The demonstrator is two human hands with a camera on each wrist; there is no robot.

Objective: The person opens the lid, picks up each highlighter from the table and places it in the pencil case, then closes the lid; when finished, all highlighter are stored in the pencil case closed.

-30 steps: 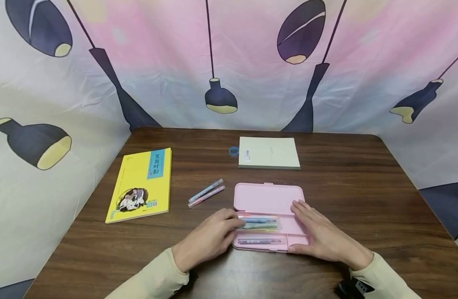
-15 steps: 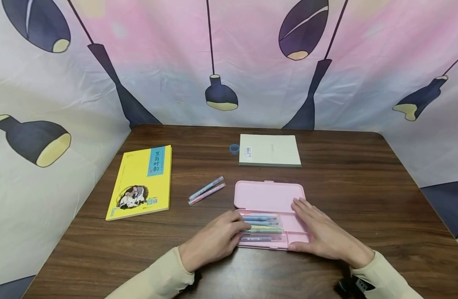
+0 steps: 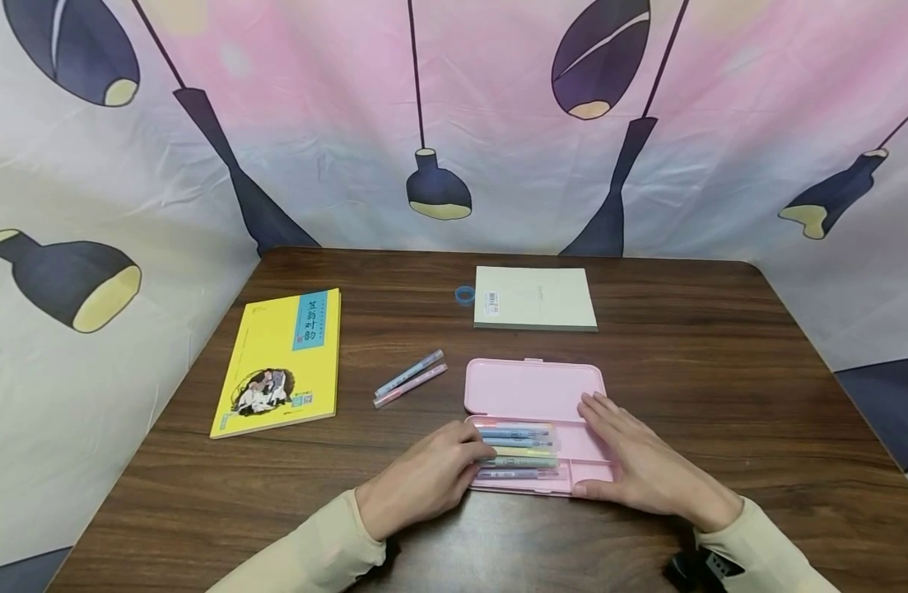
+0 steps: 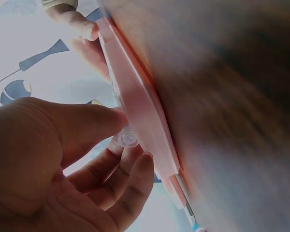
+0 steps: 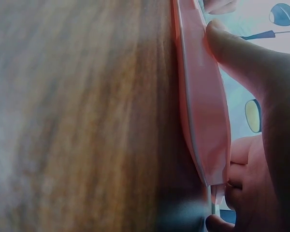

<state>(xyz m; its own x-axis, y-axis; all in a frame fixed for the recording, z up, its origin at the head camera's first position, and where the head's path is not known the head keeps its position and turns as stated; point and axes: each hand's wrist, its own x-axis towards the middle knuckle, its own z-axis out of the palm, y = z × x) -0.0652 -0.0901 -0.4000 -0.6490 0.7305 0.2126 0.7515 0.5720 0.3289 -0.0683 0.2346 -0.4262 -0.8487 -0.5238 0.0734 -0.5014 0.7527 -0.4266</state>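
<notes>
A pink pencil case (image 3: 533, 387) lies open on the table, lid folded back. In its tray lie blue pens (image 3: 514, 432), a yellow pen (image 3: 523, 452) and, nearest the front, a purple-grey pen (image 3: 516, 474). My left hand (image 3: 424, 473) is at the tray's left end and pinches the end of a green pen (image 3: 523, 463) over the divider. The left wrist view shows a clear round pen end (image 4: 128, 138) between thumb and fingers. My right hand (image 3: 642, 469) rests along the case's right side, fingers extended over the hinge, thumb (image 5: 222, 36) at the front rim.
Two loose pens (image 3: 411, 379), one blue and one pink, lie left of the case. A yellow book (image 3: 279, 362) is farther left. Behind the case are a pale green notebook (image 3: 535, 298) and a blue ring (image 3: 464, 295). A printed curtain hangs beyond the table's back edge.
My left hand has shifted slightly right and nearer, bringing the green pen toward the front compartment. The yellow pen now shows apart from it. My right hand stays on the case.
</notes>
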